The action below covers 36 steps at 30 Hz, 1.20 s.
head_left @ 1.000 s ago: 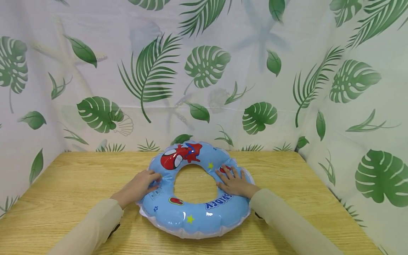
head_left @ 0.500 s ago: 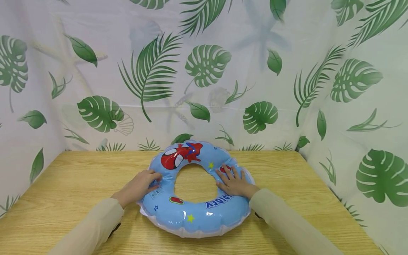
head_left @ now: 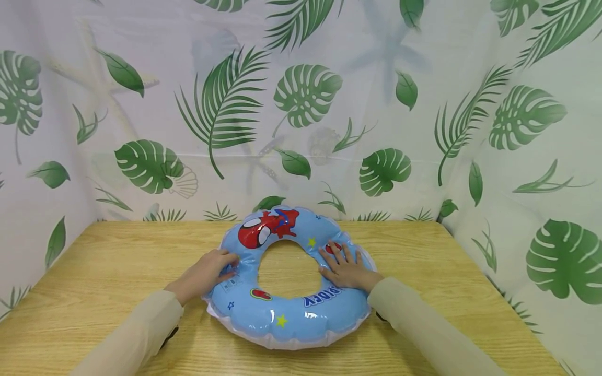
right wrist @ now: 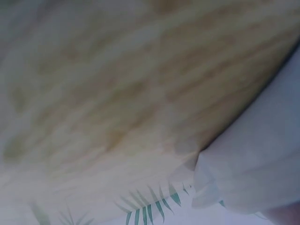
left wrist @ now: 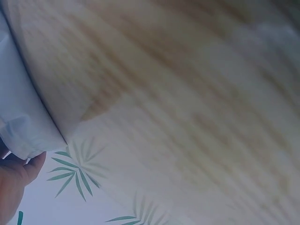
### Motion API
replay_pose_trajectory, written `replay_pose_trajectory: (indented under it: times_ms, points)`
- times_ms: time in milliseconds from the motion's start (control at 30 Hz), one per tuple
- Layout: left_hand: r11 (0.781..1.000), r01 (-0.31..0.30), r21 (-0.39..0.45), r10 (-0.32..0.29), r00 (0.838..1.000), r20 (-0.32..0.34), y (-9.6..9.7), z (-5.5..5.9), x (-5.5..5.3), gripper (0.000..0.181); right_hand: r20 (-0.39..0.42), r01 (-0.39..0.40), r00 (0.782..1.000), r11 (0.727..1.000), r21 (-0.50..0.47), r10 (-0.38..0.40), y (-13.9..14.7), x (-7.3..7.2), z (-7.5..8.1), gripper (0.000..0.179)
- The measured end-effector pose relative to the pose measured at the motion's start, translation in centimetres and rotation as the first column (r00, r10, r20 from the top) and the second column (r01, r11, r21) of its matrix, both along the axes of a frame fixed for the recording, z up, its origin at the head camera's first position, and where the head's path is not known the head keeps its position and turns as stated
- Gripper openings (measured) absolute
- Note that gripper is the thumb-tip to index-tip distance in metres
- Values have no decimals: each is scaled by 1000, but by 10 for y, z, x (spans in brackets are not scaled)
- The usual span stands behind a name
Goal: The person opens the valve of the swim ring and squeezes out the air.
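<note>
An inflated light-blue swim ring (head_left: 291, 326) with a red masked cartoon figure, yellow stars and blue lettering lies flat on the wooden table. At its left side my left hand (head_left: 207, 274) grips the tube with bent fingers, where the vinyl wrinkles inward. My right hand (head_left: 348, 271) rests palm down on the ring's right side, fingers spread over the top. The left wrist view catches the ring's pale underside (left wrist: 23, 108) and part of the left hand (left wrist: 14, 187). In the right wrist view the pale side of the ring (right wrist: 253, 150) hides most of the right hand.
Light wood tabletop (head_left: 127, 250) extends on both sides of the ring and shows through its hole. Behind and to the right stands a white curtain (head_left: 324, 172) printed with green leaves, meeting the table's far edge.
</note>
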<state>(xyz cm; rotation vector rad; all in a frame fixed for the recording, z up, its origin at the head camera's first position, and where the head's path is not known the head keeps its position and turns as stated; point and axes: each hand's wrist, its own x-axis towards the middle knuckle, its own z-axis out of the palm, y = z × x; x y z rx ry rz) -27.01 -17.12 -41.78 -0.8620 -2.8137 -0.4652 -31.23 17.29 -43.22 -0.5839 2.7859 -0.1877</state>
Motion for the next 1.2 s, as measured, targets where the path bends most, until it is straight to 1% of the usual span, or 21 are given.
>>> replay_pose_trajectory:
  times_ms: [133,200,267,333,433,567,667,767,867,1033,1133,1200]
  points:
    - [1000,14,15,-14,1000,5,-1,-1,0,13,-22,-7,1000,1000,-2,7,4,-5,-9,65]
    - [999,18,30,-18,1000,19,-1,0,0,12,-41,-18,999,1000,-21,17,6,-7,-13,66]
    - [999,14,48,-16,999,38,-2,-1,0,12,-43,-23,999,999,-31,22,7,-9,-14,66]
    - [998,10,61,-13,998,56,-3,-1,0,12,-35,-30,999,998,-56,28,8,-8,-12,65]
    - [997,1,73,-7,997,77,-4,-3,-1,11,-21,-37,999,994,-102,35,7,-4,-2,62]
    - [995,-18,94,8,994,112,-6,-4,-2,12,-34,-47,999,990,-136,43,6,-1,9,60]
    - [993,-39,113,23,990,139,-7,-3,-3,13,-43,-41,998,986,-160,35,7,-1,12,60]
    - [991,-54,121,36,989,144,-7,-1,-2,14,-49,-40,998,979,-198,31,9,-2,13,60]
    - [989,-68,131,51,990,128,-7,0,-1,16,-50,-48,998,974,-222,38,11,0,15,61]
    - [984,-86,155,78,995,56,-5,3,3,26,-67,-82,996,962,-260,66,14,12,22,60]
    - [984,-90,152,91,996,0,-2,8,8,30,-96,-113,991,955,-273,90,15,20,25,61]
    - [987,-84,139,89,996,-30,2,12,14,34,-112,-131,988,954,-269,104,16,27,26,62]
